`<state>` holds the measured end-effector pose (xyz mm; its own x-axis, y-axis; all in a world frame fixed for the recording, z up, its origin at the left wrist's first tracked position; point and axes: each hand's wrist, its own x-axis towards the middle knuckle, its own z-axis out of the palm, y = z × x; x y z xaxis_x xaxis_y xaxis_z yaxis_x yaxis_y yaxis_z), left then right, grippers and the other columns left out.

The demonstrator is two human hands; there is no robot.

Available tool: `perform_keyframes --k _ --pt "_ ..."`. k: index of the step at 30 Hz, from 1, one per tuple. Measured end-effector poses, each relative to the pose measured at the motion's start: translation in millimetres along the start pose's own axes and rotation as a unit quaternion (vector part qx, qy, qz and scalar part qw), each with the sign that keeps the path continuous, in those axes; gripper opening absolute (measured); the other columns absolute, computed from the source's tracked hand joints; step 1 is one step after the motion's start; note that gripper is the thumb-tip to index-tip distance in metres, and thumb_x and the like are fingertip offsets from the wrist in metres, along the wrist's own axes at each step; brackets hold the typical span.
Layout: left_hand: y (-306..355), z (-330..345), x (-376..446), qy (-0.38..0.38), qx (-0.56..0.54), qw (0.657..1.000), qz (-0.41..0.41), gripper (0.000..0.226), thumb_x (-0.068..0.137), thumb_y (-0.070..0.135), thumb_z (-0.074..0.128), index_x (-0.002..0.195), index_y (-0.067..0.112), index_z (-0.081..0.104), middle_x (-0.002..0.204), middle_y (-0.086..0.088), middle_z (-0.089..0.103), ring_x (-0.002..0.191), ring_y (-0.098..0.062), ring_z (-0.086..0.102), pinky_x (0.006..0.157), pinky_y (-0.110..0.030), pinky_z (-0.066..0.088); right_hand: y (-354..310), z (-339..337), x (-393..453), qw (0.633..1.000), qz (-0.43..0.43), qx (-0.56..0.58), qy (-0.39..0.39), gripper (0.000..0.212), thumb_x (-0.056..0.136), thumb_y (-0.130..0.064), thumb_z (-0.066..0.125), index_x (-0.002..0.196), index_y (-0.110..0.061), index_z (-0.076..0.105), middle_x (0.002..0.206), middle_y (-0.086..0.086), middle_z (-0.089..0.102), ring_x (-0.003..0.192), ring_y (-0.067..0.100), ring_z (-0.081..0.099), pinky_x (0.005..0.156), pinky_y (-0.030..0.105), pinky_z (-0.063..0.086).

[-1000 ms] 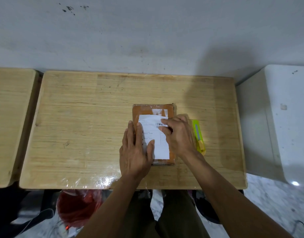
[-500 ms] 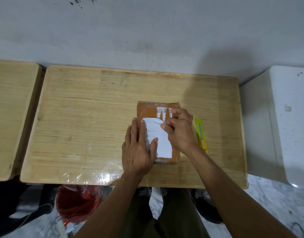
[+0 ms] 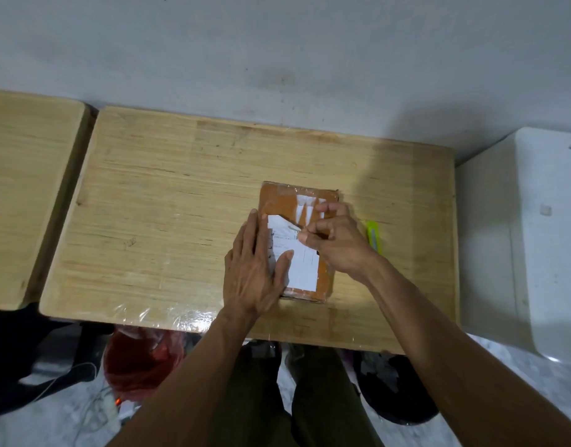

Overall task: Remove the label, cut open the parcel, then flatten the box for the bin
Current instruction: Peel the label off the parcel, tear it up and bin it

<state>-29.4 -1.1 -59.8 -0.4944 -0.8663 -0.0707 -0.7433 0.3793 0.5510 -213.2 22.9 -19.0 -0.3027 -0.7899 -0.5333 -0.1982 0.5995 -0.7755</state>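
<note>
Label [image 3: 302, 262] part-hidden under both hands

Left hand [image 3: 253, 269] flat on parcel [image 3: 279, 201]; right hand [image 3: 337, 240] pinching torn label [image 3: 302, 264]; knife [image 3: 373, 237] right of parcel.

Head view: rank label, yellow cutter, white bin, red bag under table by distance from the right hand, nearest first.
1. Label: pinched at its torn top edge by the right hand, on the parcel.
2. Yellow cutter: just right of that hand, on the table.
3. White bin: farther right, beside the table.
4. Red bag: lower left, under the table edge.
</note>
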Motion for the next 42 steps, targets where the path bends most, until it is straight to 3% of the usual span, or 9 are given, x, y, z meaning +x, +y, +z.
perform_keyframes --k 5,10,14,17,21,25,34,38,42 --pt "-2 0 0 0.000 -0.029 1.000 -0.003 0.079 0.097 0.055 0.045 0.158 0.014 0.019 0.167 -0.007 0.017 0.150 -0.026 0.027 0.108 -0.052 0.042 -2 -15 -7 0.997 -0.002 0.033 -0.063 0.014 0.088 -0.018 0.072 0.092 -0.004 0.076 0.140 -0.008 0.032 0.126 0.008 0.046 0.087 0.013 0.041" --pt "-2 -2 0 0.004 -0.044 0.999 -0.001 0.092 0.089 0.063 0.055 0.159 0.017 0.017 0.167 -0.006 0.015 0.149 -0.025 0.027 0.110 -0.052 0.040 5 -20 -7 0.994 -0.023 0.057 -0.086 0.021 0.091 -0.014 0.068 0.102 0.003 0.072 0.142 -0.008 0.034 0.105 -0.013 0.051 0.083 0.006 0.041" --pt "-1 -1 -2 -0.003 -0.061 0.998 -0.003 0.110 0.077 0.071 0.067 0.159 0.018 0.017 0.168 -0.004 0.012 0.152 -0.020 0.020 0.113 -0.044 0.033 14 -24 -8 0.986 -0.009 0.136 -0.098 0.040 0.093 -0.002 0.063 0.129 0.010 0.052 0.106 -0.012 0.060 0.085 -0.021 0.060 0.080 0.006 0.048" --pt "-5 -1 -3 0.004 -0.057 0.998 0.001 0.115 0.073 0.077 0.065 0.159 0.015 0.019 0.167 -0.006 0.014 0.152 -0.020 0.020 0.115 -0.045 0.034 8 -26 -11 0.970 0.003 0.219 -0.106 0.020 0.095 0.001 0.055 0.111 0.000 0.067 0.110 -0.013 0.062 0.097 -0.003 0.062 0.092 0.025 0.047" --pt "-10 -4 -5 -0.004 -0.034 0.999 0.017 0.123 0.070 0.083 0.060 0.160 0.015 0.013 0.168 -0.009 0.010 0.152 -0.024 0.021 0.113 -0.052 0.037 8 -37 -17 0.950 -0.003 0.301 -0.088 0.044 0.099 -0.002 0.050 0.073 -0.021 0.080 0.096 -0.009 0.076 0.092 0.008 0.069 0.083 0.030 0.053" --pt "-5 -9 -4 -0.021 -0.009 1.000 0.001 0.123 0.069 0.089 0.052 0.160 0.019 0.008 0.168 -0.007 0.007 0.152 -0.025 0.019 0.108 -0.058 0.040 5 -33 -20 0.969 -0.004 0.246 0.007 0.019 0.092 -0.020 0.064 0.081 -0.014 0.079 0.095 0.007 0.070 0.091 0.020 0.062 0.084 0.040 0.045" --pt "23 -59 -11 -0.027 -0.092 0.995 -0.026 0.112 0.072 0.075 0.068 0.158 0.031 0.012 0.168 0.006 0.000 0.153 -0.015 0.007 0.118 -0.048 0.027 -26 -36 -50 0.967 -0.011 0.237 0.090 0.031 0.074 -0.040 0.072 0.079 -0.010 0.075 0.082 0.014 0.064 0.080 0.024 0.053 0.073 0.041 0.044" --pt "56 -94 -9 0.063 -0.096 0.987 0.115 0.077 0.088 0.054 0.067 0.151 0.025 0.033 0.160 0.018 0.021 0.152 -0.008 0.015 0.109 -0.032 0.032 -42 -41 -67 0.968 -0.027 0.227 0.101 0.037 0.074 -0.040 0.072 0.082 -0.004 0.072 0.083 0.024 0.068 0.077 0.025 0.056 0.070 0.041 0.044" --pt "79 -114 9 0.066 -0.017 0.978 0.199 0.060 0.097 0.045 0.060 0.150 0.024 0.041 0.166 0.000 0.019 0.149 -0.023 0.027 0.107 -0.041 0.036 -57 -47 -85 0.975 -0.081 0.195 0.077 0.027 0.081 -0.034 0.069 0.083 -0.008 0.073 0.082 0.023 0.069 0.075 0.023 0.057 0.070 0.040 0.046"
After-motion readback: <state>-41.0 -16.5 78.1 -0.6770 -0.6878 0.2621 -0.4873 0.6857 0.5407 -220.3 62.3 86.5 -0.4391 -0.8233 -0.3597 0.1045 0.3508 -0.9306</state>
